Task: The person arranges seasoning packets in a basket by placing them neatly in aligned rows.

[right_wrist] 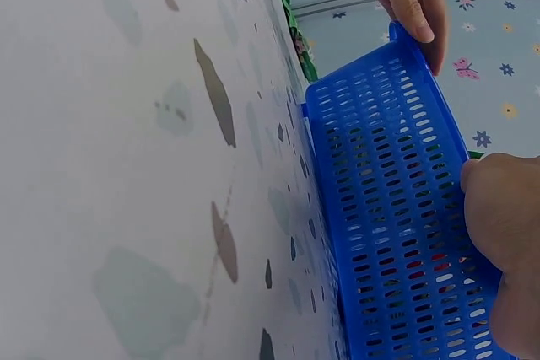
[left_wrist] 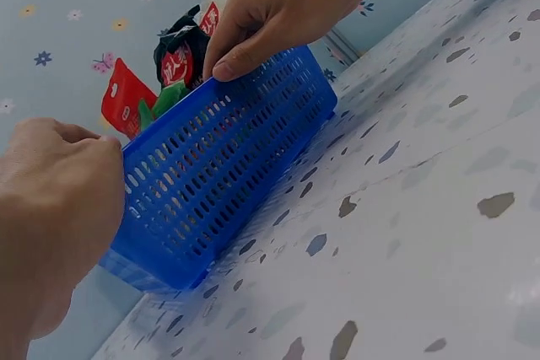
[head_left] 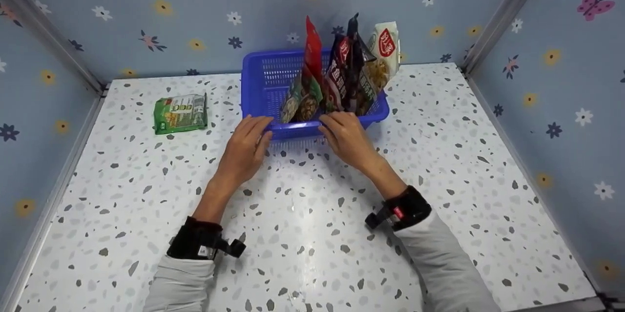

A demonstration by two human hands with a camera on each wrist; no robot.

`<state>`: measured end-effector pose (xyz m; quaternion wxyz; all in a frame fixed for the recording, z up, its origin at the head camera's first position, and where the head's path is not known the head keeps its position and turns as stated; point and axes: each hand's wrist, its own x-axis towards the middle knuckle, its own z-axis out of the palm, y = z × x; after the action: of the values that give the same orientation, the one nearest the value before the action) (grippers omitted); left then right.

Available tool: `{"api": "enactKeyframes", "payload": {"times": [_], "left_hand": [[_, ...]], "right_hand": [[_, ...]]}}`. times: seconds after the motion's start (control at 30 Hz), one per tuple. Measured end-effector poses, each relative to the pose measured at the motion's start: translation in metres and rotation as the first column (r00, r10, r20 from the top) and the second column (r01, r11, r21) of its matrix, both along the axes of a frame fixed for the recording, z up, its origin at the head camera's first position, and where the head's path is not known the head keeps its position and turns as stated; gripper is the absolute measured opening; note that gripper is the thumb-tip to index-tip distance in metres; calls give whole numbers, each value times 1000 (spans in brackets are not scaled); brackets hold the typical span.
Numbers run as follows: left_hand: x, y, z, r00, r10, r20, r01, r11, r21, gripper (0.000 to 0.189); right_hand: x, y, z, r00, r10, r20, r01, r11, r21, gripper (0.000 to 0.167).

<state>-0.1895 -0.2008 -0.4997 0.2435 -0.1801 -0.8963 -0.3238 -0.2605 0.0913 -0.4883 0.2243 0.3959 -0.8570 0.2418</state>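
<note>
A blue plastic basket (head_left: 253,92) with slotted walls stands on the table near the back wall. My left hand (head_left: 242,148) holds the front rim at its left corner. My right hand (head_left: 352,141) pinches the same rim right of the middle; in the left wrist view its thumb (left_wrist: 245,58) lies against the outer wall. Inside the basket several food packets stand upright: a red and green one (head_left: 312,58), dark ones (head_left: 337,70) and a white-topped one (head_left: 386,53) leaning over the right side. The right wrist view shows the slotted front wall (right_wrist: 388,200) between both hands.
To the left of the basket, a green snack packet (head_left: 180,113) lies flat on the white speckled table (head_left: 302,214). Flower-patterned panels (head_left: 195,9) enclose the table at the back and on both sides.
</note>
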Motion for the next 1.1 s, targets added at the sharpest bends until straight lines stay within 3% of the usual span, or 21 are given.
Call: {"api": "enactKeyframes", "payload": {"times": [0.2, 0.37, 0.47, 0.63, 0.87, 1.1], "left_hand": [[-4, -31, 2, 998, 62, -27, -59, 995, 79, 41], [-9, -72, 4, 983, 167, 82, -177, 975, 131, 46], [-10, -97, 6, 956, 217, 199, -249, 956, 153, 52], [-13, -134, 11, 893, 284, 349, -349, 927, 140, 65], [-21, -170, 12, 821, 362, 441, -442, 892, 91, 74], [-32, -188, 9, 761, 372, 531, -495, 862, 106, 79]], "right_hand": [[0, 0, -1, 1000, -9, -14, 9, 1000, -2, 30], [0, -1, -2, 1000, -22, -10, 22, 1000, -2, 30], [0, -1, -2, 1000, -22, -7, 22, 1000, 0, 29], [0, -2, -2, 1000, -18, -10, 18, 1000, 1, 30], [0, -2, -3, 1000, -14, -18, 14, 1000, -1, 29], [0, -1, -3, 999, -6, -37, 6, 1000, -3, 29]]}}
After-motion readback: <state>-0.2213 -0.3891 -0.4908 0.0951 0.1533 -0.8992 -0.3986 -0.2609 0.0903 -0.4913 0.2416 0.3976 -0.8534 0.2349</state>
